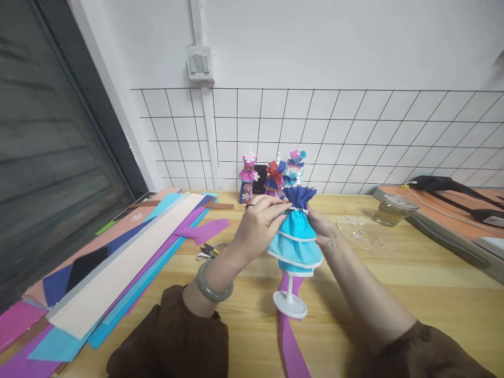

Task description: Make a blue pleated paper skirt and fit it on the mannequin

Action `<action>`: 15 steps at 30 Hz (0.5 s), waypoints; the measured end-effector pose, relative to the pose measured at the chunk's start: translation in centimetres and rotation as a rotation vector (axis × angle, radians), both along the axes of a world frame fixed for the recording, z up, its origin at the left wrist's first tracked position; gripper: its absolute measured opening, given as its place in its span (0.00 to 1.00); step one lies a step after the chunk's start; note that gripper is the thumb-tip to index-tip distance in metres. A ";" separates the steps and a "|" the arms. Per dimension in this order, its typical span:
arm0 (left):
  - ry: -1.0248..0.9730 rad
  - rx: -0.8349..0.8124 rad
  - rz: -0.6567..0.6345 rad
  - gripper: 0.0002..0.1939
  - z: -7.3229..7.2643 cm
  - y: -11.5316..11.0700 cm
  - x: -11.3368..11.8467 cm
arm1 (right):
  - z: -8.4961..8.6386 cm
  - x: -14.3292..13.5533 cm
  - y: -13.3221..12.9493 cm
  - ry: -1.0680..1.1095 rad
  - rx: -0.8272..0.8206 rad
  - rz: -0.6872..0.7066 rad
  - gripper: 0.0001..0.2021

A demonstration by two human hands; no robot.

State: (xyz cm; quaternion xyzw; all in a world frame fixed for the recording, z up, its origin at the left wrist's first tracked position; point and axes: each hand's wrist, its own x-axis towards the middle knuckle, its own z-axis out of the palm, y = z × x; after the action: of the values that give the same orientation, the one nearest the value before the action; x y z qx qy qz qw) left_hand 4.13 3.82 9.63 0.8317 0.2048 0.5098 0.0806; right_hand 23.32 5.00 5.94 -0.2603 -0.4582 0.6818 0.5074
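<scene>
In the middle of the head view is a miniature dress form dressed in tiered turquoise crepe paper (298, 247) with white edging. A dark blue ruffle (300, 198) tops it, and its white round base (290, 304) hangs tilted, seemingly off the table. My left hand (262, 220) pinches the waist from the left, fingers together. My right hand (321, 226) holds the form from behind on the right; most of its fingers are hidden by the dress. A purple paper strip (291, 346) lies beneath the base.
Left, coloured crepe paper sheets (129, 262) are piled with a phone (87, 268); scissors (212, 251) lie beside them. Small dressed forms (248, 173) stand by the gridded wall. At right are a lidded cup (395, 210), a clear dish of small pieces (364, 233) and a black strap (444, 191).
</scene>
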 end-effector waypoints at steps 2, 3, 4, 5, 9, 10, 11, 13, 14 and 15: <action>0.015 0.063 0.025 0.11 -0.2 0.2 0.1 | 0.0 -0.1 0.1 -0.003 0.031 0.010 0.19; 0.020 0.079 0.028 0.10 -0.4 0.4 0.1 | 0.0 -0.1 0.1 -0.013 0.045 0.015 0.19; 0.024 0.086 0.026 0.10 -0.5 0.6 0.1 | 0.0 -0.1 0.2 -0.030 0.057 0.020 0.19; 0.025 0.086 0.021 0.09 -0.6 0.7 0.1 | -0.1 -0.1 0.2 -0.048 0.067 0.025 0.20; 0.008 0.048 0.006 0.09 -0.9 1.2 -0.1 | -0.4 0.0 0.5 -0.091 0.075 0.019 0.19; 0.007 0.034 0.005 0.09 -0.9 1.3 -0.1 | -0.4 0.0 0.5 -0.095 0.076 0.014 0.19; 0.013 0.015 0.007 0.09 -0.9 1.3 -0.2 | -0.4 0.0 0.5 -0.101 0.081 0.011 0.18; 0.033 -0.039 0.028 0.09 -0.7 1.4 -0.5 | -0.3 -0.1 0.4 -0.116 0.100 0.008 0.19; 0.037 -0.071 0.050 0.09 -0.5 1.5 -0.7 | -0.2 -0.2 0.3 -0.125 0.111 0.004 0.19; 0.034 -0.104 0.079 0.09 -0.4 1.5 -0.8 | 0.0 -0.3 0.3 -0.136 0.120 -0.003 0.19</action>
State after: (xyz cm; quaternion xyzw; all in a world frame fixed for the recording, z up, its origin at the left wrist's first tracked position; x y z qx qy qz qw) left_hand 3.33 5.34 9.19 0.8261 0.2649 0.4873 0.0999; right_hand 23.00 5.28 5.94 -0.2758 -0.5310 0.6332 0.4910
